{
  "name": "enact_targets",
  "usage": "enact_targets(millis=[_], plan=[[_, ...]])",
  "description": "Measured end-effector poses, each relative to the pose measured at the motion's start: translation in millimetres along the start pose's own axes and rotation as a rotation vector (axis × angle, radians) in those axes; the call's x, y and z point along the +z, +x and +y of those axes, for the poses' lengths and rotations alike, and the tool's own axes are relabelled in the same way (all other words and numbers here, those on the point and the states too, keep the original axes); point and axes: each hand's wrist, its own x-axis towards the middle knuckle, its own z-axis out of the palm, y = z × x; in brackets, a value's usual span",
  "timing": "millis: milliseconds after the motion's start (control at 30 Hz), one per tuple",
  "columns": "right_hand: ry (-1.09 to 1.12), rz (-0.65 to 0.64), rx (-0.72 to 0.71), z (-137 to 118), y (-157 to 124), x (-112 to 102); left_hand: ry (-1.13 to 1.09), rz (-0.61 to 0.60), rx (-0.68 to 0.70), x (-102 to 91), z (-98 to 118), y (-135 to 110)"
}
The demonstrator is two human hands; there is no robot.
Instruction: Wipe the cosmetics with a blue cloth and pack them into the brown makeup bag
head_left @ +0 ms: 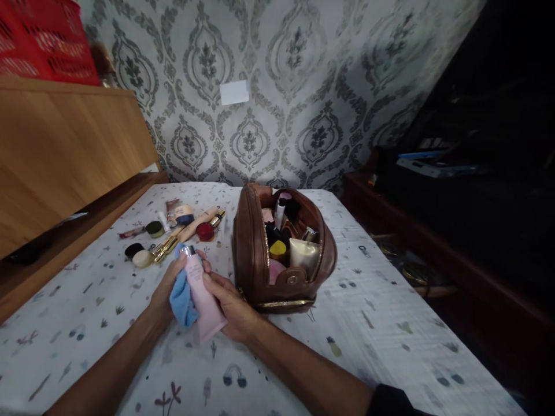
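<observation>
A pale pink squeeze tube (202,294) with a silver cap is held tilted between my two hands, above the patterned cloth. My right hand (229,303) is closed round its right side, fingers near the upper part. My left hand (167,286) is closed on a light blue cloth (182,300), which is pressed against the tube's left side near the cap. Just right of my hands stands a brown toiletry bag (254,254), unzipped wide. Inside it I see a cream-gold tube (304,255), a yellow-lidded item (278,250) and several other cosmetics.
Several cosmetics lie left of the bag, among them a red round jar (205,231), a green-lidded jar (155,229) and a gold tube (166,248). A wooden cabinet (73,156) borders the left, with a red basket (47,43) on top. Dark furniture borders the right.
</observation>
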Motion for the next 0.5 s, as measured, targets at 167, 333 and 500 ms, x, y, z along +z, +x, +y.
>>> enact_targets(millis=[167,333,500], plan=[[-0.229,-0.016,-0.029,5.1,-1.3,1.9,0.061,0.149,0.083,-5.3,6.4,4.1],[-0.743,-0.01,-0.148,12.0,-9.5,4.1,0.038,0.361,0.152,-7.5,13.9,13.4],[-1.177,0.097,-0.434,14.5,-16.3,7.4,-0.076,0.45,0.186,-2.9,13.9,16.0]])
